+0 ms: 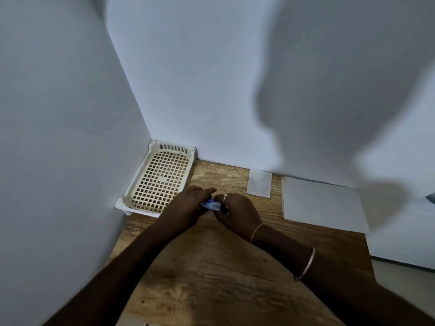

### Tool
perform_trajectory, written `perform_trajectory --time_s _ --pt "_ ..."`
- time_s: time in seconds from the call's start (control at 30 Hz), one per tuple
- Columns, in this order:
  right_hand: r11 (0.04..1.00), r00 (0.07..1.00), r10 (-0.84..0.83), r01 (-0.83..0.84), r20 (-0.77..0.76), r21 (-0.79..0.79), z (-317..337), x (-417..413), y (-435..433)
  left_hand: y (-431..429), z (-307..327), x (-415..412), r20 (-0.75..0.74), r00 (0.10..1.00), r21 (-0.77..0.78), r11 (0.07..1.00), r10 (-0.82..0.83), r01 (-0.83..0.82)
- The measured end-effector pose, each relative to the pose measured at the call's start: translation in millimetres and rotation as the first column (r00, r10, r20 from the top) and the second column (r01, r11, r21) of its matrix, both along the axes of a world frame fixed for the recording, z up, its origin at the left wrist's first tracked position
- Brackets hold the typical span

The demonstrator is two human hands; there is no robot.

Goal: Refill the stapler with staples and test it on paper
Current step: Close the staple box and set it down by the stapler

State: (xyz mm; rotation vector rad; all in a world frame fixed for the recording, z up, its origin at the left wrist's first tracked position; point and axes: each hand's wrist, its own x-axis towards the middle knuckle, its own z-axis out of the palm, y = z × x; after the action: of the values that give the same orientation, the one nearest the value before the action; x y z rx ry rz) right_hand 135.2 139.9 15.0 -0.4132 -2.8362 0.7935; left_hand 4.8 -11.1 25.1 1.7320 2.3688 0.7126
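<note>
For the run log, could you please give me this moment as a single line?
left hand, right hand: both hold blue-and-black object | place: table, beside basket | paper: apart, right

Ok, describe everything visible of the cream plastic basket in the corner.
The basket is a shallow rectangular tray of cream plastic: square-grid floor, a row of upright slots in its far wall, round posts at the corners. It sits flat on the wooden table, tucked against the white walls in the corner, and looks empty. The left hand overlaps its near right corner; contact cannot be told.
</note>
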Motion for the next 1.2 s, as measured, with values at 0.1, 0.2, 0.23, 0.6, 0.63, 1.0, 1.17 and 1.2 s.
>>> perform_trajectory --time_s 0.1,0.2,0.23,0.6,0.63,1.0,1.17,1.2 --pt "0.998 0.999 0.04 -0.042 0.034 0.055 7.9 -51.2 -1.5 -3.8 10.6 -41.7 -0.039 0.996 -0.025 0.996 0.082 -0.083" --pt "0.995 0.997 0.07 -0.072 0.029 0.067 15.4 -101.4 -2.0 -6.1 17.2 -81.9 -0.024 0.988 -0.03 0.987 0.154 -0.155" --pt "0.994 0.997 0.072 -0.075 0.037 0.081 16.7 -118.3 -2.4 -7.1 18.3 -95.1 -0.013 0.984 -0.021 0.984 0.176 -0.176" --pt "0.974 0.988 0.033 -0.066 0.15 0.219 -11.2 -232.5 -2.0 3.6 -1.6 -186.1 0.103 0.95 -0.129 0.951 0.294 -0.28" --pt "0.972 0.988 0.026 -0.06 0.151 0.227 -14.1 -236.3 -1.0 4.8 -3.6 -189.9 0.1 0.951 -0.138 0.95 0.293 -0.278" --pt "0.967 0.985 0.02 -0.062 0.169 0.247 -22.9 -249.4 4.4 9.3 -9.8 -205.3 0.122 0.963 -0.164 0.962 0.241 -0.22" --pt "0.972 0.996 0.002 -0.024 0.094 0.234 -12.4 -230.2 -2.7 -12.2 -4.2 -195.7 0.108 0.962 -0.06 0.968 0.25 -0.244" --pt "0.973 0.996 0.008 -0.028 0.085 0.229 -12.0 -223.9 -7.1 -18.5 -4.0 -190.5 0.114 0.956 -0.02 0.962 0.271 -0.271"
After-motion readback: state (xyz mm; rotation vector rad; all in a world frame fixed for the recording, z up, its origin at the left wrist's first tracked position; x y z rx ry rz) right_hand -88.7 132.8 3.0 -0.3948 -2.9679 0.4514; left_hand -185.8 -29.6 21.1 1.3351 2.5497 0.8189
